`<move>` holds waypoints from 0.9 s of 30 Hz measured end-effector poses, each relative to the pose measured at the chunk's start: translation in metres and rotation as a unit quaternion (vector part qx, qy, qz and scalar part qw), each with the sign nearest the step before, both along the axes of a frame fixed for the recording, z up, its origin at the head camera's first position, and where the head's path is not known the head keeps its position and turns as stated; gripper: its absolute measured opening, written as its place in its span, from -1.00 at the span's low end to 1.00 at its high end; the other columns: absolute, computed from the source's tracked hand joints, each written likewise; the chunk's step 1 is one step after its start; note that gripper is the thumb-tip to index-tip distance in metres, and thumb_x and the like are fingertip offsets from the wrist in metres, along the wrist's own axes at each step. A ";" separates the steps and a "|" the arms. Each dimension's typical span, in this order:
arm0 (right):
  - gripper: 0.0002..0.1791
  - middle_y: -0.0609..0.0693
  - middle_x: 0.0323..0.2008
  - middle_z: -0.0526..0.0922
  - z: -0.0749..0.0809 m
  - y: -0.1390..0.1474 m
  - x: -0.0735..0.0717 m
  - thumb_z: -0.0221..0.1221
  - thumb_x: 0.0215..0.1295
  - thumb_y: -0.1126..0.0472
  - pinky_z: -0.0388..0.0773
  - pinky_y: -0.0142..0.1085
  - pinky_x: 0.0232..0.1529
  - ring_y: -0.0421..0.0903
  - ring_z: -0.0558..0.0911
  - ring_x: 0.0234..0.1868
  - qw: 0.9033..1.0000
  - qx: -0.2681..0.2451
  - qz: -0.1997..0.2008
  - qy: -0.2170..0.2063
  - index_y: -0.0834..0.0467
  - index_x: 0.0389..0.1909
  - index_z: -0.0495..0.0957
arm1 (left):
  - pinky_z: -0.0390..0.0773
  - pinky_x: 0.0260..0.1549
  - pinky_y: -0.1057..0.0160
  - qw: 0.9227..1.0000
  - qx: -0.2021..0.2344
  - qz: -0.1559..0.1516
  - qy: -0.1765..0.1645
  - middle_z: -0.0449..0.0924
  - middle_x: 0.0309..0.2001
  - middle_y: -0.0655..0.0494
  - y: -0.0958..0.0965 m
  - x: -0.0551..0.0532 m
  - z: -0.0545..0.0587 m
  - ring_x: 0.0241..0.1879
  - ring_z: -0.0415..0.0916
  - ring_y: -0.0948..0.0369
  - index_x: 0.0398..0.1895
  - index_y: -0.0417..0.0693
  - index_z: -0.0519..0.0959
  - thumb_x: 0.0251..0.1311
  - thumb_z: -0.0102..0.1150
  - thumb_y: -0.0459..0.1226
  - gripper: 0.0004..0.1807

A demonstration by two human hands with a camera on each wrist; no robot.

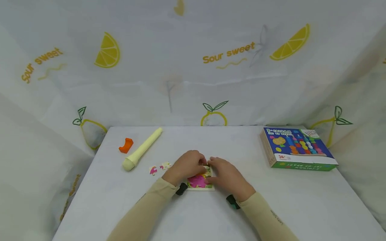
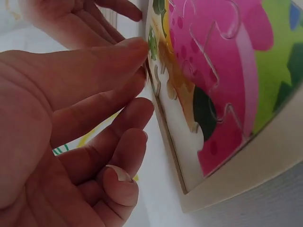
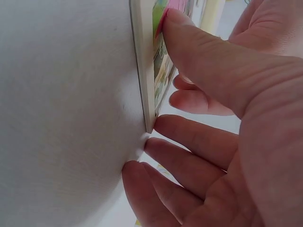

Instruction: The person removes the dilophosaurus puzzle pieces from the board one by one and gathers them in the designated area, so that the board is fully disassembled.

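Observation:
A jigsaw puzzle board with a pale wooden frame and a large pink figure lies on the table between both hands. My left hand reaches over its far left part. In the left wrist view, its thumb and forefinger tips come together at a puzzle piece along the frame edge, partly hidden by the thumb. Bare backing shows along one side of the picture. My right hand holds the board's right side, thumb on the pink picture and other fingers by the frame's corner.
Loose puzzle pieces lie left of the board. Farther left are a pale yellow bat-shaped stick and an orange arched block. A boxed bead set sits at the back right. A printed white curtain hangs behind the table.

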State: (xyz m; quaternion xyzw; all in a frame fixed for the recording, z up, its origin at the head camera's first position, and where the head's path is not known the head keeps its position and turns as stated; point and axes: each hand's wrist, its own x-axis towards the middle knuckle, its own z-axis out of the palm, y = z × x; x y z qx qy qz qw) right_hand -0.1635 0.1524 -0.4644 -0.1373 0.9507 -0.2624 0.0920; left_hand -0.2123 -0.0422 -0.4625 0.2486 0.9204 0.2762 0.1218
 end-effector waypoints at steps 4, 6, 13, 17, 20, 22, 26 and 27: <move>-0.23 0.18 0.51 0.54 0.000 -0.001 0.000 0.61 0.18 -0.01 0.41 0.16 0.54 0.23 0.44 0.59 1.000 0.007 0.005 0.009 0.18 0.38 0.62 | 0.65 0.09 0.21 1.000 -0.018 -0.016 0.018 0.80 -0.09 0.20 0.004 0.001 0.000 -0.03 0.64 0.23 0.00 0.00 0.83 0.30 0.48 -0.18 -0.75; -0.23 0.18 0.51 0.53 0.000 0.000 0.000 0.60 0.19 -0.01 0.42 0.15 0.54 0.22 0.44 0.59 1.000 0.011 0.005 0.010 0.16 0.40 0.61 | 0.65 0.10 0.20 0.999 -0.028 -0.021 0.026 0.80 -0.08 0.19 0.005 0.001 -0.001 -0.02 0.64 0.22 0.01 -0.01 0.82 0.30 0.50 -0.15 -0.73; -0.22 0.18 0.52 0.53 -0.002 0.000 -0.001 0.61 0.19 0.00 0.40 0.15 0.55 0.21 0.44 0.59 1.000 0.007 0.000 -0.002 0.12 0.41 0.60 | 0.66 0.09 0.19 0.998 -0.049 -0.015 0.045 0.77 -0.08 0.15 0.006 0.004 -0.005 -0.02 0.63 0.20 0.03 -0.03 0.81 0.30 0.54 -0.10 -0.68; -0.20 0.18 0.52 0.52 -0.003 -0.002 -0.001 0.62 0.16 0.01 0.39 0.15 0.56 0.22 0.43 0.60 1.000 0.006 -0.004 -0.008 0.17 0.40 0.60 | 0.65 0.06 0.21 0.997 -0.052 -0.014 0.052 0.76 -0.09 0.16 0.005 0.005 -0.007 -0.03 0.62 0.20 0.02 -0.01 0.82 0.31 0.53 -0.08 -0.69; -0.18 0.19 0.54 0.50 -0.005 -0.002 -0.001 0.62 0.16 0.01 0.38 0.14 0.57 0.21 0.42 0.61 1.000 0.008 -0.004 -0.011 0.21 0.41 0.58 | 0.65 0.02 0.23 0.998 -0.048 -0.012 0.048 0.76 -0.10 0.15 0.004 0.006 -0.007 -0.05 0.60 0.20 0.01 0.00 0.83 0.32 0.50 -0.09 -0.71; -0.16 0.19 0.54 0.49 -0.006 -0.002 -0.001 0.62 0.16 0.00 0.37 0.13 0.58 0.21 0.41 0.62 1.000 0.010 -0.004 -0.011 0.21 0.42 0.57 | 0.65 -0.01 0.23 0.998 -0.043 -0.011 0.047 0.76 -0.12 0.15 0.005 0.007 -0.006 -0.07 0.59 0.20 0.00 -0.01 0.84 0.32 0.50 -0.09 -0.72; -0.16 0.18 0.55 0.49 -0.006 0.000 -0.002 0.62 0.17 -0.02 0.38 0.13 0.57 0.21 0.41 0.62 1.000 0.012 -0.006 -0.003 0.20 0.43 0.56 | 0.63 -0.05 0.25 0.998 -0.039 -0.012 0.056 0.74 -0.14 0.14 0.006 0.006 -0.006 -0.11 0.56 0.21 -0.02 -0.02 0.83 0.33 0.49 -0.08 -0.72; -0.16 0.18 0.54 0.49 -0.006 0.000 -0.003 0.62 0.17 -0.02 0.39 0.13 0.57 0.21 0.41 0.61 1.000 0.012 -0.006 -0.001 0.21 0.42 0.56 | 0.63 -0.06 0.25 0.997 -0.041 -0.012 0.058 0.73 -0.14 0.14 0.006 0.006 -0.006 -0.12 0.55 0.22 -0.02 -0.02 0.82 0.33 0.49 -0.08 -0.72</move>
